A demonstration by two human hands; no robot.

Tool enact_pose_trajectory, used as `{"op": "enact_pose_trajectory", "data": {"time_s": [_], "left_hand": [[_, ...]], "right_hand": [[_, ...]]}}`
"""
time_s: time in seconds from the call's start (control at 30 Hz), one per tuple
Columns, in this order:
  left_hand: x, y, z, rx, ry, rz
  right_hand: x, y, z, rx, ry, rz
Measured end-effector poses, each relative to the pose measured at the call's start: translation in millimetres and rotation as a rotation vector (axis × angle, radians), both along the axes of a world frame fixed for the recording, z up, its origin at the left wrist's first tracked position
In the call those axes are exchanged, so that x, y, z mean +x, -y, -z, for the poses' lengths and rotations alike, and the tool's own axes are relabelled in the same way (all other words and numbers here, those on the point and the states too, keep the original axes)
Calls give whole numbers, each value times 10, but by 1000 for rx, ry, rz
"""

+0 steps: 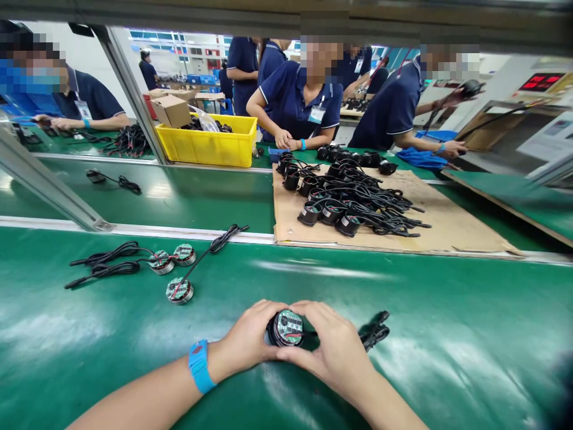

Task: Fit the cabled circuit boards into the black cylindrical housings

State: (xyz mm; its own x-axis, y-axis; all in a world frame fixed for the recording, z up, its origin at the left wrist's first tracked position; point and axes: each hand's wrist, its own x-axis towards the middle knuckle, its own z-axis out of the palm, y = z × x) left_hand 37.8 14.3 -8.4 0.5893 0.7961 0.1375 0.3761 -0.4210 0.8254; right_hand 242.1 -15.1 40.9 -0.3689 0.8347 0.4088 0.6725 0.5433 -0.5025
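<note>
Between my two hands, on the green bench [224,370], is a round motor part [289,327] with a green circuit board facing up and a dark rim. My left hand [248,334], with a blue band on its wrist, curves round the part's left side. From the right, my right hand [333,343] closes round the other side, thumb and fingers touching it. A black cable bundle [375,330] lies just beyond my right hand. Three similar parts with cables, one of them a silver-sided motor part [179,290], lie to the upper left.
Beyond the bench, a cardboard sheet [452,224] bears several black housings [348,224] with cables. A yellow bin [208,143] stands behind, left of it. A metal post [45,179] rises at the left. Several people in dark blue shirts are across the line.
</note>
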Motion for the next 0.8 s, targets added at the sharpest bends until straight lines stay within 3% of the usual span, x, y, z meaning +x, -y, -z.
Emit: {"op": "enact_pose_trajectory", "data": {"time_s": [0.4,0.57,0.7,0.8], "left_hand": [[11,5,-102,-8,-41,-13],[-13,0,-189,91,-11,-28],[-35,-58,-177,73,-55,19],[-46,-87,-191,103,-41,14]], "right_hand": [[-7,-1,6,-301,-151,-20],[-29,24,20,-151,-244,-38],[-24,-11,68,-178,-191,-20],[-47,-16,110,-97,-192,-9]]}}
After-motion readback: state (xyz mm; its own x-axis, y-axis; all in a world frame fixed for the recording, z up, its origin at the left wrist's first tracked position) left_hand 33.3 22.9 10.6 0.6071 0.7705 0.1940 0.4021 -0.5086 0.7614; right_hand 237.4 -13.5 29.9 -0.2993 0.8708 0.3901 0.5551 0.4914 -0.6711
